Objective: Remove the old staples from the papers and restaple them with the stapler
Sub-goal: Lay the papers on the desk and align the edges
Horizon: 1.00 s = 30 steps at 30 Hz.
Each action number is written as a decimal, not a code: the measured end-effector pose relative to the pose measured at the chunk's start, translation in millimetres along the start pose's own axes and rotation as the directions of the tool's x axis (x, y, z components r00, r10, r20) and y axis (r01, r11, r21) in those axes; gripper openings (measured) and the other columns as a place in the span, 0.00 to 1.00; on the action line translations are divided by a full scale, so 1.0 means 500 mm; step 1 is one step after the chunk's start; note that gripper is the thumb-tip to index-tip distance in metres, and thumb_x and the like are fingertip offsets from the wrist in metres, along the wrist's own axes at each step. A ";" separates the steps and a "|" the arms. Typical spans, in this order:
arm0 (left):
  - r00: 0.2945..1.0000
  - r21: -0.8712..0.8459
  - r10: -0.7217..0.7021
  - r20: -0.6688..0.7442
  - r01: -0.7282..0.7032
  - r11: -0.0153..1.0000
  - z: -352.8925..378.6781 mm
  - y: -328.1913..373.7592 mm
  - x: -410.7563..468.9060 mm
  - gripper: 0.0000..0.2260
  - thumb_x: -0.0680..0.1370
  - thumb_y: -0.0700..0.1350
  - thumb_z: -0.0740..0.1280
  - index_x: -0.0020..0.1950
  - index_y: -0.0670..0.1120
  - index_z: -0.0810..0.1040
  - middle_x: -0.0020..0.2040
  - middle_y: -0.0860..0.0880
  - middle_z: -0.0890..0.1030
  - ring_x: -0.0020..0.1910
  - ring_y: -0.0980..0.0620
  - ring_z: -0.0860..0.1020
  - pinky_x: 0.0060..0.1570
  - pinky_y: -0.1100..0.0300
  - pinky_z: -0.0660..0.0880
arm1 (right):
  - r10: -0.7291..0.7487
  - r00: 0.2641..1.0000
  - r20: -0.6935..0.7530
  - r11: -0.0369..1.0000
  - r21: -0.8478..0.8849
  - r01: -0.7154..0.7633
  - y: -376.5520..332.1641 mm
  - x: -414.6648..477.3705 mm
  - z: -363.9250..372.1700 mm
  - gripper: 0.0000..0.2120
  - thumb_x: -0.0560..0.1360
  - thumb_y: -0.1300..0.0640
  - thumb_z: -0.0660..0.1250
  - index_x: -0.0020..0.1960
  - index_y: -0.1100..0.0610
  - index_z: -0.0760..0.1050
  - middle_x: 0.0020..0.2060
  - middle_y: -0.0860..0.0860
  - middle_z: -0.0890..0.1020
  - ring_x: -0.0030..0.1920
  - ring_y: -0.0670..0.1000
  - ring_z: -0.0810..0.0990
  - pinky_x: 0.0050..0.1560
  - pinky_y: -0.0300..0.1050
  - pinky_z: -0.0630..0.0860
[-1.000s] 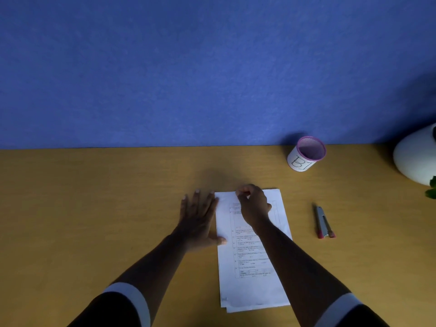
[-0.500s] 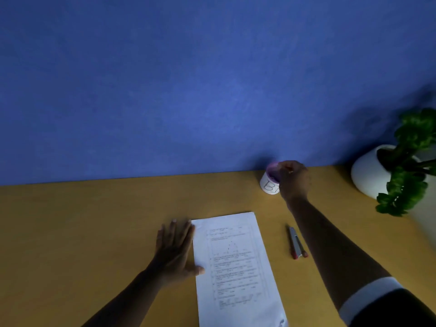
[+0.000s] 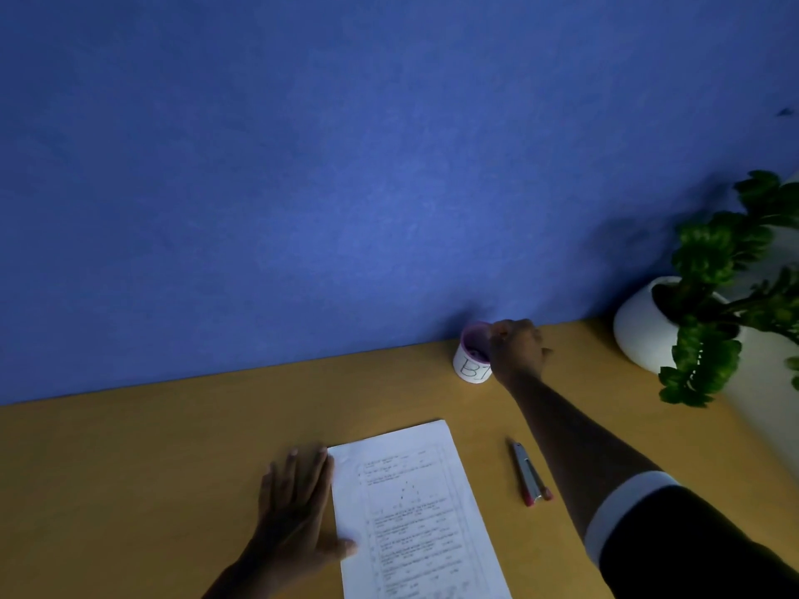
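Observation:
A stack of printed white papers [image 3: 415, 508] lies on the yellow table in front of me. My left hand [image 3: 298, 508] rests flat beside the papers' left edge, fingers stretched out, thumb touching the sheet. My right hand [image 3: 516, 350] is stretched to the far side of the table, its fingertips bunched together over the rim of a small white cup with a pink rim [image 3: 471, 361]. Anything pinched between those fingertips is too small to see. A slim grey stapler with red ends [image 3: 529, 475] lies right of the papers, just left of my right forearm.
A blue wall [image 3: 346, 188] rises straight behind the table's far edge. A white round pot with a green plant [image 3: 648, 330] stands at the far right, near the cup. Bare yellow tabletop [image 3: 129, 469] extends to the left.
My right hand left the top of the papers and reached to the cup at the back. The left hand stayed flat beside the papers. The view shifted right, showing the plant.

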State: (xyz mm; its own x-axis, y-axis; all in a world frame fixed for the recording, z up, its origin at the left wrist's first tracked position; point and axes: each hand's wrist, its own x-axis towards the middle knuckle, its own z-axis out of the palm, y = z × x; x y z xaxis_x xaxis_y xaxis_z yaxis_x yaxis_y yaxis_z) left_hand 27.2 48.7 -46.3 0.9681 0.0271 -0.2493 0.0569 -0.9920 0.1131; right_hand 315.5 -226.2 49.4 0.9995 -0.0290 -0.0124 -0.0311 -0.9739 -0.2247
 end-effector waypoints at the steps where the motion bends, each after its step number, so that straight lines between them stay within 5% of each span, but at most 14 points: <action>1: 0.999 -0.063 -0.018 0.052 0.021 0.998 0.010 -0.005 0.000 0.63 0.52 0.79 0.74 0.76 0.40 0.71 0.72 0.38 0.84 0.72 0.32 0.67 0.82 0.47 0.35 | 0.007 1.000 -0.003 1.000 0.002 -0.007 0.002 0.000 0.002 0.16 0.83 0.53 0.69 0.68 0.59 0.78 0.62 0.60 0.79 0.63 0.60 0.79 0.61 0.61 0.81; 10: 0.993 -0.071 0.015 0.120 -0.007 0.997 0.037 -0.015 0.001 0.61 0.58 0.81 0.71 0.78 0.40 0.71 0.81 0.40 0.68 0.77 0.32 0.63 0.77 0.45 0.44 | 0.036 0.998 -0.060 0.999 0.033 -0.034 0.009 0.004 0.020 0.14 0.82 0.54 0.68 0.64 0.60 0.80 0.59 0.60 0.81 0.61 0.60 0.80 0.61 0.60 0.80; 12: 0.997 -0.027 0.036 0.071 -0.034 0.999 0.036 -0.016 0.002 0.61 0.59 0.80 0.70 0.80 0.39 0.69 0.83 0.40 0.65 0.84 0.32 0.53 0.77 0.45 0.43 | 0.050 0.996 -0.073 0.998 0.050 -0.046 0.007 0.004 0.018 0.14 0.82 0.53 0.69 0.64 0.60 0.80 0.58 0.60 0.81 0.60 0.60 0.80 0.60 0.60 0.81; 14: 0.996 -0.031 0.013 0.092 -0.010 0.999 0.041 -0.021 0.004 0.64 0.64 0.79 0.68 0.86 0.37 0.59 0.89 0.36 0.54 0.87 0.35 0.37 0.78 0.44 0.36 | 0.069 0.995 -0.078 0.995 0.072 -0.063 0.004 0.003 0.017 0.16 0.82 0.51 0.69 0.64 0.60 0.80 0.57 0.60 0.82 0.59 0.60 0.81 0.60 0.60 0.81; 19: 0.988 -0.072 -0.024 0.155 0.036 0.997 0.066 -0.024 0.014 0.62 0.71 0.80 0.58 0.83 0.43 0.28 0.83 0.43 0.24 0.82 0.35 0.23 0.72 0.41 0.18 | 0.122 0.988 -0.095 0.912 0.404 -0.073 -0.001 -0.038 0.012 0.15 0.74 0.43 0.76 0.51 0.54 0.84 0.47 0.54 0.85 0.50 0.56 0.83 0.52 0.51 0.79; 22: 0.986 -0.122 -0.008 0.168 0.029 0.992 0.064 -0.029 0.014 0.60 0.73 0.80 0.55 0.82 0.43 0.24 0.82 0.43 0.21 0.79 0.41 0.17 0.72 0.41 0.17 | 0.016 0.992 -0.127 0.856 0.514 0.052 -0.009 -0.106 0.018 0.07 0.75 0.45 0.76 0.45 0.47 0.81 0.41 0.47 0.85 0.43 0.51 0.83 0.45 0.43 0.78; 26: 0.984 -0.183 0.022 0.179 0.012 0.983 0.063 -0.033 0.007 0.57 0.76 0.77 0.53 0.82 0.43 0.22 0.82 0.46 0.18 0.79 0.41 0.16 0.78 0.38 0.21 | -0.121 0.992 0.015 0.861 0.499 0.098 -0.002 -0.223 0.059 0.11 0.78 0.51 0.75 0.57 0.56 0.85 0.53 0.54 0.88 0.50 0.54 0.87 0.52 0.46 0.80; 30: 0.986 -0.268 -0.003 0.169 0.049 0.962 0.057 -0.030 -0.002 0.54 0.78 0.74 0.55 0.82 0.47 0.21 0.82 0.49 0.18 0.81 0.42 0.18 0.81 0.40 0.24 | -0.224 0.957 0.182 0.891 0.437 0.125 0.016 -0.346 0.102 0.25 0.78 0.47 0.76 0.72 0.53 0.77 0.69 0.50 0.82 0.67 0.50 0.82 0.66 0.44 0.78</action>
State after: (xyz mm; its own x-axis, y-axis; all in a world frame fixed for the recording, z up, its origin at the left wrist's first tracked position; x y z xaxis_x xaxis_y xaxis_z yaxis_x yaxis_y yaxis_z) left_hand 18.4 60.2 -75.4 0.9128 0.0086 -0.4083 0.1674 -0.9198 0.3549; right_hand 141.9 -217.6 0.3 0.9627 0.2318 -0.1393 0.0953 -0.7728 -0.6275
